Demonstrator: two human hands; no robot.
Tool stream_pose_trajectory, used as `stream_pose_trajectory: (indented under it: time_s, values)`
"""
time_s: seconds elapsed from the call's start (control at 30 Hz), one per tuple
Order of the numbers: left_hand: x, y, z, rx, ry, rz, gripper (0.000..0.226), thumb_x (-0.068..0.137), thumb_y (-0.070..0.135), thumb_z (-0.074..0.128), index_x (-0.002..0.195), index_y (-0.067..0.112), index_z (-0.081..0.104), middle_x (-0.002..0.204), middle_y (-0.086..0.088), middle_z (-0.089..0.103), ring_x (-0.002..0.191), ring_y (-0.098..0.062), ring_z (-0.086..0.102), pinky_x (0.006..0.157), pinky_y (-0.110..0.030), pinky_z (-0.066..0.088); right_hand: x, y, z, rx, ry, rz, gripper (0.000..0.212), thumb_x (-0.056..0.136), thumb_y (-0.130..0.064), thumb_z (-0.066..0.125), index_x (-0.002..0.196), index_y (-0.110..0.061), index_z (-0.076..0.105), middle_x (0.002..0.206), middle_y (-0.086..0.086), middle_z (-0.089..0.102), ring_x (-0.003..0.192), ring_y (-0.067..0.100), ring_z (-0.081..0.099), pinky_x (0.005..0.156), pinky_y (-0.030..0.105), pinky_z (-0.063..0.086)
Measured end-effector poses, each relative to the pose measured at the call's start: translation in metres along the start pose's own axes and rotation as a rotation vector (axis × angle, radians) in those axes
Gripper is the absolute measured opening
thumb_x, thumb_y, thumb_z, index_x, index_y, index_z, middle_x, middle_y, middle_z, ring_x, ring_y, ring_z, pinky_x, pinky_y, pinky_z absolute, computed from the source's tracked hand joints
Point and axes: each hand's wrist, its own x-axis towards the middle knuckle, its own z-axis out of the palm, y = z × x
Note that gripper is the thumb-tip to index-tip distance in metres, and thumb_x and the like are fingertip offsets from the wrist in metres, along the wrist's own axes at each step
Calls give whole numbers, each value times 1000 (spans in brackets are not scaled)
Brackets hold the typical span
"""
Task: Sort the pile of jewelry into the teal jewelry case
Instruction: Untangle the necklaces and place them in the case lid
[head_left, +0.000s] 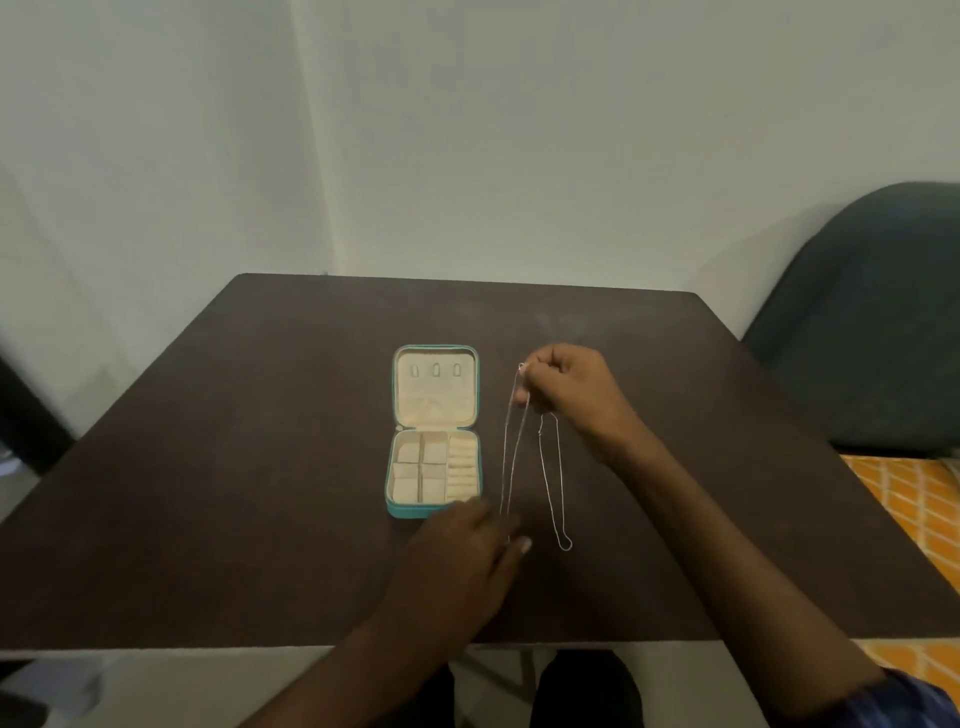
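The teal jewelry case (434, 432) lies open on the dark desk (260, 467), its lid laid flat on the far side and its compartmented tray nearer the person, so every cream-lined slot faces up and can be reached from above. Just to the right of it, the right hand (569, 387) is raised above the desk with fingers curled, pinching the top of a thin silver chain (511, 452) between thumb and fingertips; lifting it this way lets the chain hang straight and probably keeps it from knotting. A second thin chain loop (554, 483) hangs from the same hand a little further right, its lower end free; whether it is a separate necklace or part of the first cannot be told. Both strands run with their long axis from the right hand, at the far end, down toward the person, roughly parallel to the case's right edge. The left hand (462, 556) sits low near the front right corner of the case, meeting the lower end of the first chain; it appears to pinch or steady that end, though motion blur hides the exact grip. Held taut between both hands, the chain seems readied for laying into the case. No other jewelry is visible.
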Motion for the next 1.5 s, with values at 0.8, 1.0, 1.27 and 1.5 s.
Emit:
stream_pose_trajectory:
  time_s: [0.8,1.0,1.27,1.5]
  values:
    - [99,39,-149,-1063,-365,-282,25,81,34,58,71,13,66,59,-1,56,57,-13,56,66,-28,48,-58,-97,-37,-27,-142,-329,8,91,-16,57,91,-15,65,67,-2,58,50,6,44,46,18,37]
    - [106,43,-159,-1541,-123,-364,23,77,30,57,63,16,68,57,3,61,52,-10,63,59,-26,58,-66,-79,-25,234,-39,-247,14,88,-20,57,86,-12,69,61,-4,58,49,8,47,46,19,40]
    - [111,28,-169,-1623,104,-437,18,90,22,53,86,10,66,70,0,71,69,-13,71,68,-28,59,-88,-51,-11,-97,-81,-333,16,90,-26,55,94,-20,69,79,-9,66,74,2,59,67,18,48]
    - [103,41,-136,-1216,55,-345,19,92,17,51,90,7,67,71,-2,71,65,-11,67,62,-21,57,-85,-84,-9,-584,-122,-613,28,91,-32,45,106,-22,66,93,-14,54,89,-1,50,74,18,44]
